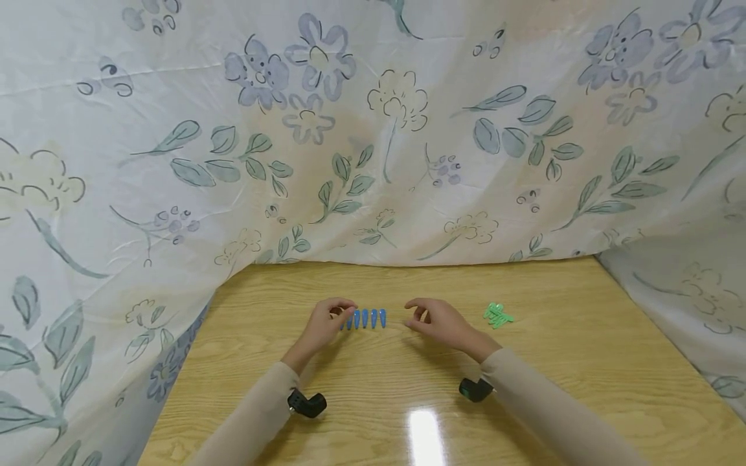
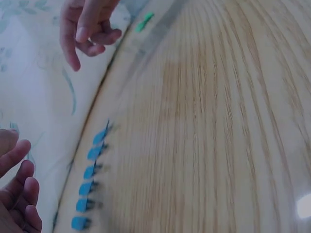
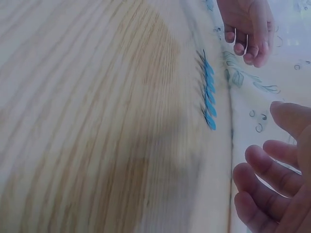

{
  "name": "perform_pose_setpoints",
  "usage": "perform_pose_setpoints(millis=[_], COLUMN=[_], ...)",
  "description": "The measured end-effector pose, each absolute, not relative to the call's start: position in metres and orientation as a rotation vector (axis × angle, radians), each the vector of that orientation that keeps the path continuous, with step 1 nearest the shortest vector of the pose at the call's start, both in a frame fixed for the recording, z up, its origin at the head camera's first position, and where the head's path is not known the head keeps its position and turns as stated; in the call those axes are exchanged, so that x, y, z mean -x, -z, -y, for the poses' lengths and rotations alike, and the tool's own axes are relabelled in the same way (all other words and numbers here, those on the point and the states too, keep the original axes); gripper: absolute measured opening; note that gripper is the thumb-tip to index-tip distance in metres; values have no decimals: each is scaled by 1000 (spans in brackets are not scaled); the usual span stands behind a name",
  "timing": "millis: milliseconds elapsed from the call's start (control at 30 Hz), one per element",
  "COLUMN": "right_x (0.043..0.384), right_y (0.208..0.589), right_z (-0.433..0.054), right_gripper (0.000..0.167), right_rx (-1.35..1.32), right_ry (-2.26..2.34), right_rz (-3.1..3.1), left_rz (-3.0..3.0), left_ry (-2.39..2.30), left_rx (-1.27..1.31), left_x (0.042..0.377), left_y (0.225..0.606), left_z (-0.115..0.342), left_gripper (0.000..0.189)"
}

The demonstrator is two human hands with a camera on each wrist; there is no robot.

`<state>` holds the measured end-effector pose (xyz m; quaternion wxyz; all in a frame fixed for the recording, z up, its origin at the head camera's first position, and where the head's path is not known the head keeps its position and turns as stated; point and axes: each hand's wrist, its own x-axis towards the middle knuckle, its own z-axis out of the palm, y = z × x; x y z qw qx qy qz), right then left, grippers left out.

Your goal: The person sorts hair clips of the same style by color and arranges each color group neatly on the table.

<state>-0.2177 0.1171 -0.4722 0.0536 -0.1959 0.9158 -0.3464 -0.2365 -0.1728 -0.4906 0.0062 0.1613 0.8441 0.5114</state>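
Several small blue tapered pieces [image 1: 365, 318] stand side by side in a straight row on the wooden table, wider at one end and narrow at the other. My left hand [image 1: 328, 320] is at the row's left end and overlaps the leftmost pieces in the head view. Its fingers [image 2: 25, 182] are loosely bent with nothing between them. To the right of the row is my right hand [image 1: 441, 323], thumb and fingers apart and holding nothing. Farther right lies a small heap of green pieces [image 1: 497, 315], also visible as a green patch [image 2: 144, 22] in the left wrist view.
A flowered cloth [image 1: 373, 162] hangs behind the table and along its sides. The wood-grain table [image 1: 373, 382] carries a bright light reflection near the front. A black wrist camera [image 1: 307, 404] sits on the left sleeve, another camera [image 1: 474, 389] on the right.
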Motion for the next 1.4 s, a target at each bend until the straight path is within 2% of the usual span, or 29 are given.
perform_pose_setpoints(millis=[667,1400], right_x=[194,184], right_y=[462,475], right_z=[-177,-254], right_gripper=[42,45], right_rx=[550,405], right_ry=[1044,991], right_rz=[-2890,-2996], left_rz=[-2560,-2454], left_ry=[-1552,-1486], left_rx=[-740,-732], left_x=[233,239], left_y=[491,487], left_z=[108,38], left_gripper=[24,29])
